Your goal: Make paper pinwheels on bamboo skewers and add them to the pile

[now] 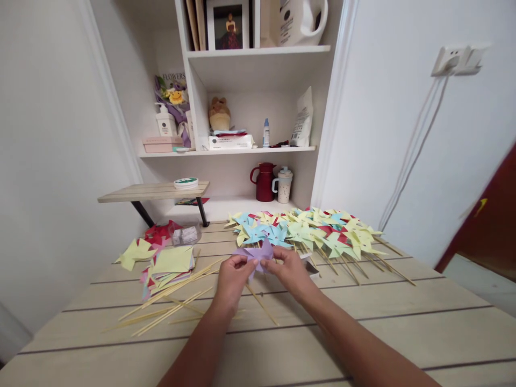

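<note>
Both my hands meet over the middle of the wooden table (363, 322). My left hand (231, 279) pinches the left side of a purple paper pinwheel (258, 252). My right hand (288, 269) pinches its right side. A thin wooden stick (264, 307) runs down and to the right from under the pinwheel. Just beyond my hands lies a big spread of finished pinwheels (314, 231) in yellow, blue, green and red, each on a stick.
Loose wooden sticks (169, 306) and a stack of coloured paper squares (169, 266) lie at the left. A small clear box (184, 234) sits behind them. A low shelf board (153, 192) holds a tape roll (186, 183). White shelving with a red jug (264, 183) stands behind.
</note>
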Motion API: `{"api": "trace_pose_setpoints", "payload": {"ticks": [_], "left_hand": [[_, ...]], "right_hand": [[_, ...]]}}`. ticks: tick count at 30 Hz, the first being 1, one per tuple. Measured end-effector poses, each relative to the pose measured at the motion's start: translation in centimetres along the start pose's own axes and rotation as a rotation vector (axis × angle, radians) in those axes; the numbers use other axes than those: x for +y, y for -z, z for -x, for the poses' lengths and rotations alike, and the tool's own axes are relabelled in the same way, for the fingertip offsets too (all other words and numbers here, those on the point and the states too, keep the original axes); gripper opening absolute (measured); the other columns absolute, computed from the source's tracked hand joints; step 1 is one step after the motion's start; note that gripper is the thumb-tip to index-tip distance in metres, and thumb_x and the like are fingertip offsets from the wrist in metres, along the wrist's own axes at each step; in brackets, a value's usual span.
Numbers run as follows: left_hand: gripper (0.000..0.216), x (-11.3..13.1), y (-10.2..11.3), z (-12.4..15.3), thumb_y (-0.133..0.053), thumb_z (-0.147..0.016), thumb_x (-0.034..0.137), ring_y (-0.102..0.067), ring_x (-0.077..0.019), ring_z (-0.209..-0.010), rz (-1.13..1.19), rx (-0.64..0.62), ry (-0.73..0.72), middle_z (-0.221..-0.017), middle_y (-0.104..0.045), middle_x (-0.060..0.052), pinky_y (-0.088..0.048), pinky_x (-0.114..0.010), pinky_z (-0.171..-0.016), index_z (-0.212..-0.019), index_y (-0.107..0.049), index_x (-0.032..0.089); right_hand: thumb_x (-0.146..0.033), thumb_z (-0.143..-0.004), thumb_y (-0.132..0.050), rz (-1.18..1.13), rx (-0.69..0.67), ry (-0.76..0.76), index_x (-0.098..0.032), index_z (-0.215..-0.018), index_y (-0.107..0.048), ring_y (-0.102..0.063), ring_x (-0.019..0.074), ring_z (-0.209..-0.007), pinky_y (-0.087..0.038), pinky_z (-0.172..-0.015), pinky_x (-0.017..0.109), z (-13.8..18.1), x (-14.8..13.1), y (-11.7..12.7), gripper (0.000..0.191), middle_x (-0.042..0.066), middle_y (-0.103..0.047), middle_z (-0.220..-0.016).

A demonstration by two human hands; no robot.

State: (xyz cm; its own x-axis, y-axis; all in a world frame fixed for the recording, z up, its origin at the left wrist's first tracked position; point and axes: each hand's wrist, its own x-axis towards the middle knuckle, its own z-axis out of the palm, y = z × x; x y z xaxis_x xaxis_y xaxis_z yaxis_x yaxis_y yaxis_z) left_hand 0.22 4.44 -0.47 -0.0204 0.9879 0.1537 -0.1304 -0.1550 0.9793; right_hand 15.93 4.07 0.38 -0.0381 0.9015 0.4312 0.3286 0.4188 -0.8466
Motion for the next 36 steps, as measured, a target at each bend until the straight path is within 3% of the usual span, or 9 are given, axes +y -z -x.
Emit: {"api": "trace_pose_setpoints", "payload": {"ticks": [8, 15, 25, 31, 36], "left_hand": [[0.023, 0.3, 0.3, -0.2, -0.083, -0.057, 0.031, -0.060, -0.0163, -0.062, -0.009, 0.110, -0.022, -0.066, -0.070, -0.005, -0.044, -0.026, -0.062, -0.067, -0.073, 0.013], [0.024, 0.2, 1.7, -0.9, -0.083, -0.056, 0.030, -0.061, -0.0163, -0.062, 0.018, 0.205, -0.007, -0.067, -0.071, -0.006, -0.044, -0.027, -0.062, -0.068, -0.073, 0.012], [0.032, -0.2, 2.6, -1.6, -0.087, -0.054, 0.034, -0.062, -0.0146, -0.068, 0.091, 0.241, -0.020, -0.075, -0.072, -0.006, -0.045, -0.026, -0.069, -0.074, -0.073, 0.012], [0.031, 0.2, 2.3, -1.3, -0.086, -0.055, 0.033, -0.061, -0.0136, -0.066, 0.114, 0.259, -0.039, -0.072, -0.071, -0.005, -0.044, -0.025, -0.066, -0.073, -0.073, 0.011], [0.030, 0.3, 2.4, -1.5, -0.086, -0.053, 0.034, -0.060, -0.0142, -0.066, 0.145, 0.312, -0.043, -0.071, -0.070, -0.003, -0.045, -0.026, -0.067, -0.070, -0.072, 0.013]], "right_hand": [[-0.038, -0.075, -0.065, -0.067, 0.010, -0.085, -0.019, -0.070, -0.065, -0.057, 0.0189, -0.069, -0.043, -0.067, 0.030, -0.1, 0.9, -0.9, 0.020, 0.002, -0.065, -0.070], [-0.038, -0.074, -0.063, -0.119, 0.042, -0.131, -0.019, -0.081, -0.068, -0.062, 0.0216, -0.080, -0.046, -0.076, 0.033, -0.6, 1.1, 0.1, 0.020, 0.006, -0.070, -0.083], [-0.025, -0.070, -0.070, -0.082, -0.389, -0.245, -0.017, -0.071, -0.072, -0.054, 0.0139, -0.060, -0.039, -0.058, 0.025, 3.0, 2.4, 2.1, 0.008, 0.001, -0.067, -0.066], [-0.020, -0.079, -0.060, 0.109, -0.214, -0.064, -0.019, -0.078, -0.074, -0.063, 0.0187, -0.075, -0.046, -0.071, 0.029, 3.6, 2.8, 1.4, 0.014, 0.004, -0.074, -0.080], [-0.023, -0.080, -0.059, 0.143, -0.268, -0.082, -0.020, -0.079, -0.075, -0.065, 0.0201, -0.076, -0.048, -0.074, 0.031, 3.4, 2.7, 0.9, 0.017, 0.004, -0.076, -0.080]]}}
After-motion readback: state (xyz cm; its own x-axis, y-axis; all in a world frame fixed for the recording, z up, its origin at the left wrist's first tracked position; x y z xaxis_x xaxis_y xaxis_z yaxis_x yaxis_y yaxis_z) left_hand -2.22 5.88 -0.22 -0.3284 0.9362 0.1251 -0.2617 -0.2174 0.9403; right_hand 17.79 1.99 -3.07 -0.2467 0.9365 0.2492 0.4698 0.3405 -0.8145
